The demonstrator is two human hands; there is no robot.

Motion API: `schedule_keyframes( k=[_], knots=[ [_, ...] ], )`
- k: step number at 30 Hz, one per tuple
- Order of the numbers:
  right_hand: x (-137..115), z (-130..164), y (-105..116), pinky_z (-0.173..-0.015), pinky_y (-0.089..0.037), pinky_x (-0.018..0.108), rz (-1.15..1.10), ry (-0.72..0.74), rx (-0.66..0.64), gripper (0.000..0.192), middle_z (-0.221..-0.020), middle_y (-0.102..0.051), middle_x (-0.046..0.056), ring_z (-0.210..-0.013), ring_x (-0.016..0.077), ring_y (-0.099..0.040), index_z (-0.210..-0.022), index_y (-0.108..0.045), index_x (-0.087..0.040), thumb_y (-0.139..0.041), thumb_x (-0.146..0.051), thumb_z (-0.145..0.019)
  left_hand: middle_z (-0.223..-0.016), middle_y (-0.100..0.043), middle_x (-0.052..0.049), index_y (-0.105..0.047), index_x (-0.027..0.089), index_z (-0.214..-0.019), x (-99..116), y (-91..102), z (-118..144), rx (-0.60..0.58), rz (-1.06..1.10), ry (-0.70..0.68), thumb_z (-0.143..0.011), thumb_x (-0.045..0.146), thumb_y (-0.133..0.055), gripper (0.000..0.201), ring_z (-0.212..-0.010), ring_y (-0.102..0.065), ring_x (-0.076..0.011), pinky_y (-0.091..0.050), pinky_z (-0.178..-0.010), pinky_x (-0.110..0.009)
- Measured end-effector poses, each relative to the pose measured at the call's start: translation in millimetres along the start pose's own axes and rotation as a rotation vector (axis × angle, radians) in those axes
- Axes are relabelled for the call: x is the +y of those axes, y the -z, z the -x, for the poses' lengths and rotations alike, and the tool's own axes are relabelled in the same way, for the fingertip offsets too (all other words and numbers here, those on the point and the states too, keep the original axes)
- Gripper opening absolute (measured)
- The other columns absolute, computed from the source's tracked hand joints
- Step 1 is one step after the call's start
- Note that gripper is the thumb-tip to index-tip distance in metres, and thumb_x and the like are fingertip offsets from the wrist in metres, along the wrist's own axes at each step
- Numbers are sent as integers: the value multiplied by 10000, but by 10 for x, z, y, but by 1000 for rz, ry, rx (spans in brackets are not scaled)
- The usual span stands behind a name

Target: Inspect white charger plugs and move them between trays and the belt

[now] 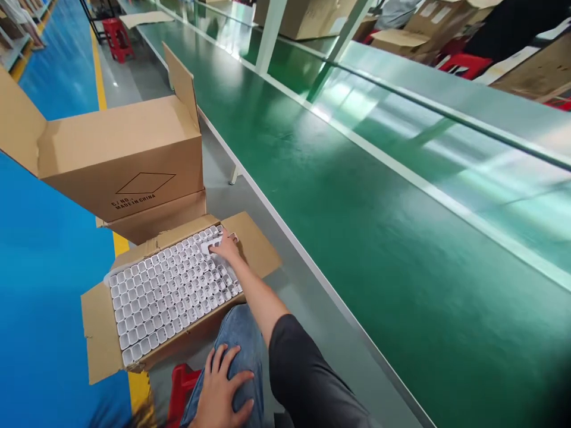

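An open cardboard carton [178, 343] on the floor holds tight rows of small white plastic housings [160, 285] standing on end. My right hand [226, 247] reaches into its far right corner. The fingers are closed around a white plastic housing [206, 246] that lies crosswise above the rows; part of it is hidden by the hand. Below the carton, my left hand [218, 389] lies on my jeans-covered knee [243, 333], fingers spread and holding nothing.
A larger open cardboard box [156, 160] stands behind the carton. Along the right runs a green conveyor belt [339, 238] with a pale metal edge. A red stool [181, 389] is beneath me, another red stool [118, 38] farther off. Cardboard boxes [423, 30] stand across the belt.
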State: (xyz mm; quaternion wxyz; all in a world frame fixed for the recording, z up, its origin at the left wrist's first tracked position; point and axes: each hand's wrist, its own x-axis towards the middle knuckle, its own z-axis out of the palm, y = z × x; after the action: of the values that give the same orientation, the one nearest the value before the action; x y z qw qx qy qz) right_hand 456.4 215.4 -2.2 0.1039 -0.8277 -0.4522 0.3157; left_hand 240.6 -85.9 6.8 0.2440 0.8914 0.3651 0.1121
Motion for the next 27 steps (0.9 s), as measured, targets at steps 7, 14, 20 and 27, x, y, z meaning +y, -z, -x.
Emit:
schedule_keyframes(
  k=[7, 14, 20, 27],
  knots=[
    [-281, -457, -415, -1008, -366, 434, 146, -64, -2, 1017, -1464, -389, 265, -1299, 380, -446, -1523, -310, -180, -808, -480, -688, -1474, -528, 7, -721, 404, -1081, -165, -182, 13, 171, -90, 35, -695, 568, -770, 422, -1331, -469, -324, -413, -1058, -504],
    [-319, -564, -494, -1003, -335, 454, 199, -91, 14, 1076, -1439, -415, 265, -1259, 377, -460, -1565, -220, -181, -776, -552, -721, -1441, -560, -4, -729, 405, -1059, -132, -146, -3, 153, -73, 109, -702, 564, -762, 392, -1332, -480, -327, -396, -1085, -526],
    [-282, -497, -482, -1030, -312, 463, 229, -74, -13, 1075, -1488, -364, 275, -1308, 389, -427, -1582, -198, -190, -768, -532, -737, -1431, -571, 4, -731, 419, -1060, -114, -76, -15, 95, -49, 157, -700, 507, -778, 374, -1329, -494, -336, -421, -1085, -537],
    [-304, -498, -439, -1017, -334, 446, 237, -74, -26, 1112, -1490, -373, 277, -1297, 384, -450, -1586, -197, -185, -765, -574, -712, -1437, -570, 2, -728, 420, -1076, -86, -37, -22, 91, -33, 174, -721, 442, -766, 357, -1332, -492, -332, -435, -1079, -548]
  ],
)
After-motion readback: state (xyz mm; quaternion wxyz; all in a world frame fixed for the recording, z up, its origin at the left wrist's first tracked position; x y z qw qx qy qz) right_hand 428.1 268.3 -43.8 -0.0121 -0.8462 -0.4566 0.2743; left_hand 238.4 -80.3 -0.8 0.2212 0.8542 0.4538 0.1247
